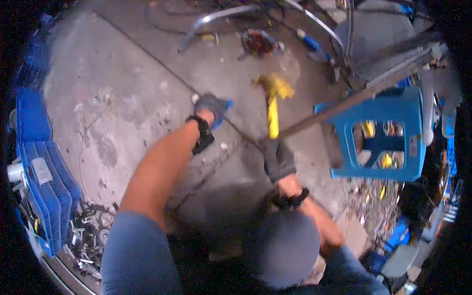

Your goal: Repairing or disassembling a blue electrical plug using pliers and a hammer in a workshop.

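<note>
Scanning from the left of the frame, I see blue plastic bins (46,191) stacked along the edge, with loose metal parts (91,231) on the concrete floor (123,88) beside them. My left hand (211,107), gloved, sits at centre, curled round something blue; I cannot tell what. Right of it, my right hand (278,158) is clamped on the grip of a yellow-handled hammer (273,105), head raised near the upper middle. It looks head-heavy and stiff, so I'd hold low on the handle. A long metal bar (354,98) slants across a blue plastic stool (388,132) at right.
</note>
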`<action>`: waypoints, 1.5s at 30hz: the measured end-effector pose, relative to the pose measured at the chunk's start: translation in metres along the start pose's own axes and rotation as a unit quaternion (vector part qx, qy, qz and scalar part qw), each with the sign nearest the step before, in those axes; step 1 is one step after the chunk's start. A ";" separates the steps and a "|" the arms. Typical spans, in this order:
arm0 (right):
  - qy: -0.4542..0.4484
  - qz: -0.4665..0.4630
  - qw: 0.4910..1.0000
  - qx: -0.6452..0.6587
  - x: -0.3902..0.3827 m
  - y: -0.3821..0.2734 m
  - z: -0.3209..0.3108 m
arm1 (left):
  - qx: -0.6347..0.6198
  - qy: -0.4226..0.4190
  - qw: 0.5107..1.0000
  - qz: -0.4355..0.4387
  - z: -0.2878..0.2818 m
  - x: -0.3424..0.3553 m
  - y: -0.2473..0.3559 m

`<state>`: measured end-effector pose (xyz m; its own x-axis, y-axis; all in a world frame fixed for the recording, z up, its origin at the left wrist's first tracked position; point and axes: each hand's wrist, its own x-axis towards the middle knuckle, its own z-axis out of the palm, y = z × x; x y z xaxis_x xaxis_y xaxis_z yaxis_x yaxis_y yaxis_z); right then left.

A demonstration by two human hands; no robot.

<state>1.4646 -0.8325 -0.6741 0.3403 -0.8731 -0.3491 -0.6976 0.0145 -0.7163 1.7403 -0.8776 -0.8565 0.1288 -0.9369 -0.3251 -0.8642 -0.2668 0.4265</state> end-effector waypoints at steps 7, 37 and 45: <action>0.152 -0.084 0.953 0.249 -0.007 0.004 -0.003 | 0.033 0.017 0.997 -0.062 0.018 0.024 -0.002; 0.130 -0.175 0.954 0.204 -0.018 -0.015 -0.011 | 0.072 0.009 0.997 -0.018 0.036 0.033 -0.026; 0.085 -0.073 0.983 0.145 0.005 0.029 0.006 | 0.093 0.011 0.993 0.070 -0.008 0.004 0.021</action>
<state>1.4500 -0.8337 -0.6999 0.2958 -0.9447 -0.1414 -0.4320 -0.0003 -0.9019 1.7269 -0.8884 -0.8421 0.0096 -0.9674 -0.2531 -0.9492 -0.0884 0.3019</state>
